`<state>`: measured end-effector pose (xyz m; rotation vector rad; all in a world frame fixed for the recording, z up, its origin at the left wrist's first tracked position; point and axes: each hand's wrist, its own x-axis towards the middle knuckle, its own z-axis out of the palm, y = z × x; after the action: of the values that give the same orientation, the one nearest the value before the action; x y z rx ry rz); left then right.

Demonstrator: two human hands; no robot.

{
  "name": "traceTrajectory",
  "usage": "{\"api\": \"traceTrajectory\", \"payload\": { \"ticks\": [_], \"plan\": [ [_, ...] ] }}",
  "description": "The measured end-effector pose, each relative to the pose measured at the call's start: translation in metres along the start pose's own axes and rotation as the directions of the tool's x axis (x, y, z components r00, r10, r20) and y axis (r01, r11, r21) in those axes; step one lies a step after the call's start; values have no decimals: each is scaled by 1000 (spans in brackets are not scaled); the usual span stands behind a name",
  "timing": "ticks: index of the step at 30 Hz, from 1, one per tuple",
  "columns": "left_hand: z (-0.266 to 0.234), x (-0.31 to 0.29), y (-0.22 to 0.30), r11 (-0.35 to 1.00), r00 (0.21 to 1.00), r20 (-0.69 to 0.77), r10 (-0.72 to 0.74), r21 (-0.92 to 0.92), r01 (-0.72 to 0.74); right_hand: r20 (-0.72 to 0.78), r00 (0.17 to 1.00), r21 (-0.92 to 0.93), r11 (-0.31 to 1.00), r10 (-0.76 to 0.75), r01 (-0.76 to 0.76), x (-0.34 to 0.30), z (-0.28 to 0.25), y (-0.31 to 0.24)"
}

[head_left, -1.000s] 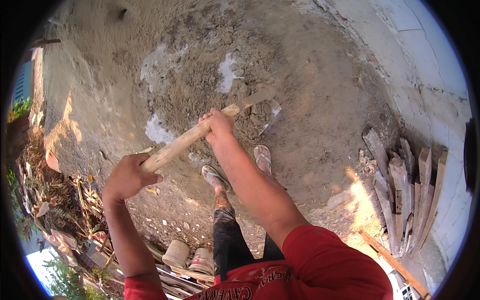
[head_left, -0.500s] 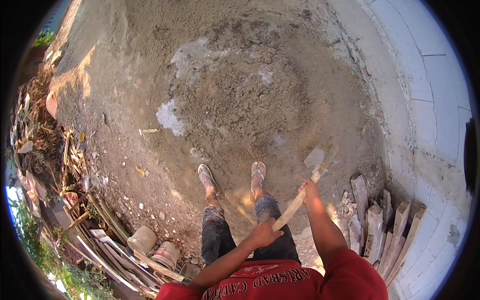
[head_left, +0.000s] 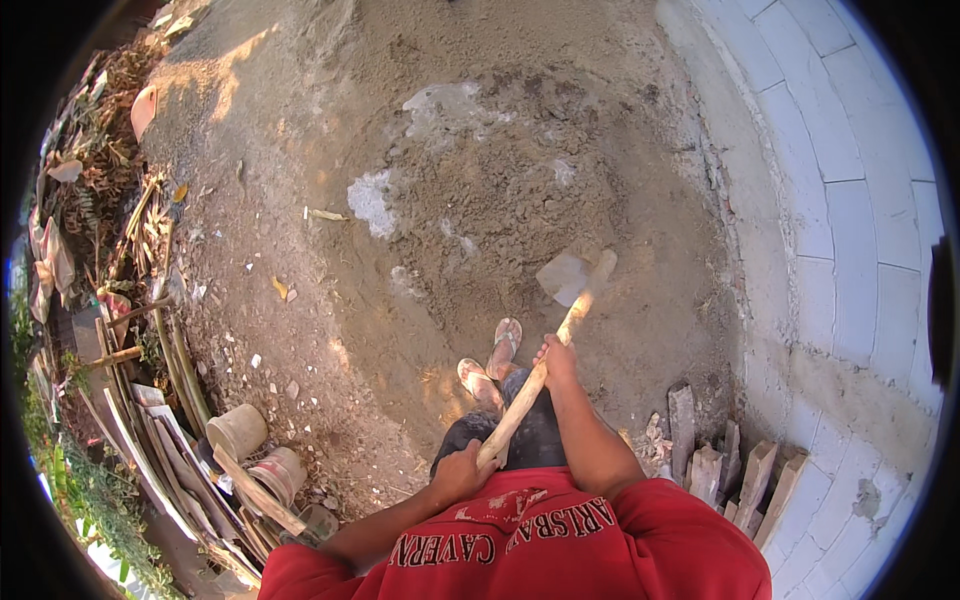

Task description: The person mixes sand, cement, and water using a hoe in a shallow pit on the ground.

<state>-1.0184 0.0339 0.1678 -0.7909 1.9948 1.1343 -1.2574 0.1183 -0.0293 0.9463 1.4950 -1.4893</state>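
Note:
Both my hands are closed round the pale wooden handle of a hoe (head_left: 524, 401). My left hand (head_left: 460, 473) grips its lower end close to my body, and my right hand (head_left: 556, 358) holds it farther up. The flat grey hoe blade (head_left: 564, 279) is at the near right edge of a mound of damp sand-like mix (head_left: 510, 195). Whether the blade touches the ground I cannot tell. Whitish patches of powder or wet paste (head_left: 373, 203) show on the left side of the mound.
My sandalled feet (head_left: 492, 362) stand just short of the mound. At the right runs a wall of pale blocks (head_left: 835, 230), with broken wooden planks (head_left: 738, 470) near its foot. Buckets (head_left: 238, 432), boards and dry leaves lie along the left.
My feet have moved closer together, one stepping ahead of the other. The hoe has shifted left and forward, its blade nearer the mound. Both hands keep their grip.

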Motion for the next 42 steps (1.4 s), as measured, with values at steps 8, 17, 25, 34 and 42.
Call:
{"api": "traceTrajectory", "payload": {
  "ticks": [8, 17, 25, 34, 42],
  "plan": [
    [109, 77, 60, 872, 974, -217, -64, -487, -52, 103, 940, -295, 892, -326, 342, -18, 17, -126],
    [124, 220, 166, 885, 997, -75, -5, -464, -31, 55, 867, -284, 824, -496, 490, 54, -46, -255],
    [120, 351, 252, 847, 964, 220, 149, -531, -9, -193, 888, -275, 891, -418, 360, 241, -208, -312],
    [76, 451, 255, 678, 902, 430, -31, -654, 335, -161, 987, -223, 975, -29, -8, 420, -177, -254],
    [-171, 281, 221, 776, 908, 225, -353, -471, 418, 59, 984, 128, 976, 171, -177, 228, 62, -203]
  ]
}}
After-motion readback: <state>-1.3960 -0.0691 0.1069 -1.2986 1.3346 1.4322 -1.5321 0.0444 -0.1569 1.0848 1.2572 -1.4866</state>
